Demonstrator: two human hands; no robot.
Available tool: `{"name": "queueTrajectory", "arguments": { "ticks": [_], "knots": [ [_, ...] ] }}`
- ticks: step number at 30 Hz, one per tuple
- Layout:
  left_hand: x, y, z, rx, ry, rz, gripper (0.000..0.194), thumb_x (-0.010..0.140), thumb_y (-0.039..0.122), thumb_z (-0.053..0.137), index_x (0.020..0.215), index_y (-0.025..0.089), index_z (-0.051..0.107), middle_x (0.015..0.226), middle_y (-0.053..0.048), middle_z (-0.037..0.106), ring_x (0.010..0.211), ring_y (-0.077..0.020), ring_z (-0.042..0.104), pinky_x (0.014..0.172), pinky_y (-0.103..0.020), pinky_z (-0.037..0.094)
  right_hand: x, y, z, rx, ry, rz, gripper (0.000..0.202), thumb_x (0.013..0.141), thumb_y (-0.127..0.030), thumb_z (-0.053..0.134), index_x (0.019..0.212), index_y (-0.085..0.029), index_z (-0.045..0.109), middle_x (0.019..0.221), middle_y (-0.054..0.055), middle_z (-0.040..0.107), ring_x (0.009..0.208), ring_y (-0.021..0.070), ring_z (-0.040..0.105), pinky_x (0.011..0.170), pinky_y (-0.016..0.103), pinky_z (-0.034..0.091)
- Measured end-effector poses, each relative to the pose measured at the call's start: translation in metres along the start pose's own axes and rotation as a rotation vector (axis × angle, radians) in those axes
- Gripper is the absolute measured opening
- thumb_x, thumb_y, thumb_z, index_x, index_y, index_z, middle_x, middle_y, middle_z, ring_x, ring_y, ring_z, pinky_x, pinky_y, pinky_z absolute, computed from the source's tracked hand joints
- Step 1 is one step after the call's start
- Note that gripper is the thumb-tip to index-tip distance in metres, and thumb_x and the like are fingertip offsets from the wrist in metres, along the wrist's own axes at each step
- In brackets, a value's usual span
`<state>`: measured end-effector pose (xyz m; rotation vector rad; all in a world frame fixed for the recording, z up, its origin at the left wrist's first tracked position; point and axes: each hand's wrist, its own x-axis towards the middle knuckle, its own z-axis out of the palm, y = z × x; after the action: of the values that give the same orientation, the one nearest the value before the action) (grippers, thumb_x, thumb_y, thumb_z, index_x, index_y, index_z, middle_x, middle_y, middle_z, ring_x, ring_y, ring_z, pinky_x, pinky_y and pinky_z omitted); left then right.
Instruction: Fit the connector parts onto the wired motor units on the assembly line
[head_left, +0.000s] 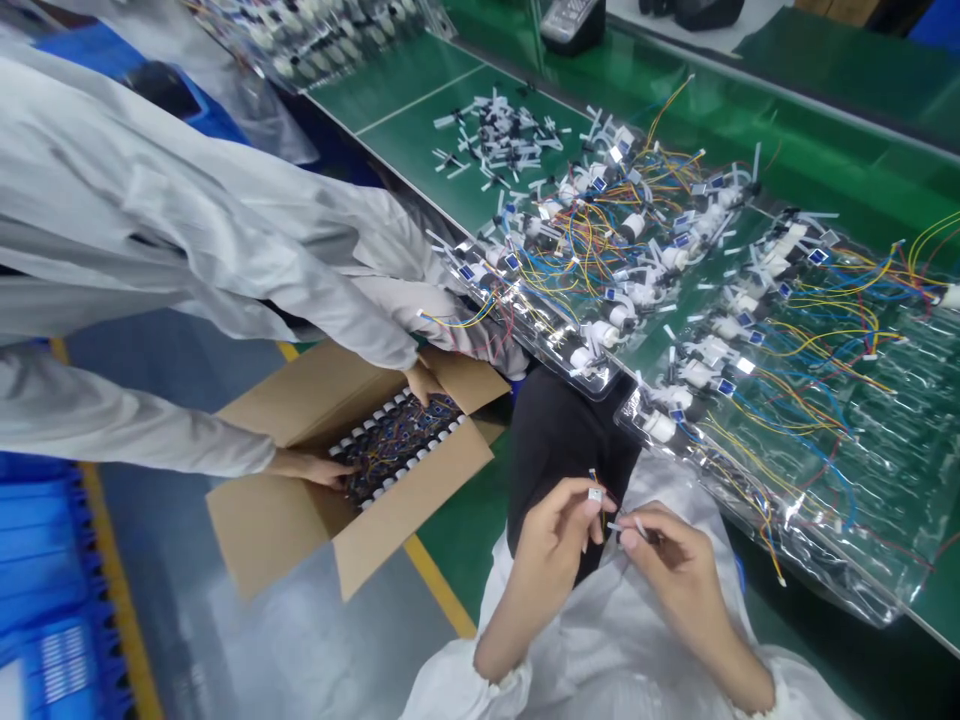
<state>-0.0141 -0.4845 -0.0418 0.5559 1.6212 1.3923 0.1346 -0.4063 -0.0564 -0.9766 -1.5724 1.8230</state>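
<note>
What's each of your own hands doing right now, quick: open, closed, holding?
Left hand: closed, holding a small white piece at the fingertips.
Right hand: closed, pinching a small part with white strips.

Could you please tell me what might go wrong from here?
The small white part pinched in the left hand is away from the table, so it could slip and fall. Loose wires hanging over the edge of the clear tray might snag on the right sleeve.
</note>
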Motion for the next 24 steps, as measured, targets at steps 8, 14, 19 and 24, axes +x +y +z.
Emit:
{"name": "queueTrajectory", "arguments": {
  "ticks": [8, 14, 19, 24],
  "knots": [
    [-0.007, 0.007, 0.0, 0.165, -0.027, 0.176, 0.012, 0.099, 0.021, 0.065, 0.1, 0.022, 0.077, 0.091, -0.001, 0.069, 0.08, -0.014, 0.062, 0.07, -0.023, 0.046, 0.002, -0.012, 0.0, -0.031, 0.051, -0.054, 0.007, 0.095, -0.027, 0.075, 0.096, -0.029, 0.082, 0.088, 0.003, 0.071, 0.083, 0.0174, 0.067, 0.061, 0.024, 0.049],
    [-0.009, 0.008, -0.003, 0.246, -0.118, 0.259, 0.032, 0.106, 0.015, 0.053, 0.124, 0.031, 0.074, 0.107, -0.003, 0.07, 0.096, -0.0153, 0.066, 0.084, -0.025, 0.049, 0.001, -0.013, 0.001, -0.075, 0.072, -0.067, 0.007, 0.095, -0.027, 0.076, 0.098, -0.029, 0.082, 0.088, 0.003, 0.069, 0.079, 0.0169, 0.064, 0.058, 0.025, 0.045],
    [-0.01, 0.009, -0.003, 0.275, -0.167, 0.292, 0.03, 0.107, 0.015, 0.051, 0.124, 0.03, 0.072, 0.107, -0.003, 0.07, 0.096, -0.0158, 0.066, 0.084, -0.026, 0.049, 0.0, -0.011, 0.001, -0.088, 0.068, -0.07, 0.007, 0.095, -0.027, 0.076, 0.099, -0.029, 0.082, 0.087, 0.002, 0.068, 0.077, 0.0163, 0.062, 0.059, 0.026, 0.045],
    [-0.015, 0.006, 0.001, 0.273, -0.14, 0.181, 0.018, 0.107, 0.021, 0.052, 0.117, 0.025, 0.067, 0.09, 0.0, 0.067, 0.077, -0.0149, 0.061, 0.072, -0.026, 0.047, -0.001, -0.014, 0.002, -0.09, 0.061, -0.077, 0.007, 0.095, -0.028, 0.076, 0.099, -0.028, 0.081, 0.087, 0.003, 0.068, 0.075, 0.0164, 0.062, 0.058, 0.026, 0.045]
  ]
}}
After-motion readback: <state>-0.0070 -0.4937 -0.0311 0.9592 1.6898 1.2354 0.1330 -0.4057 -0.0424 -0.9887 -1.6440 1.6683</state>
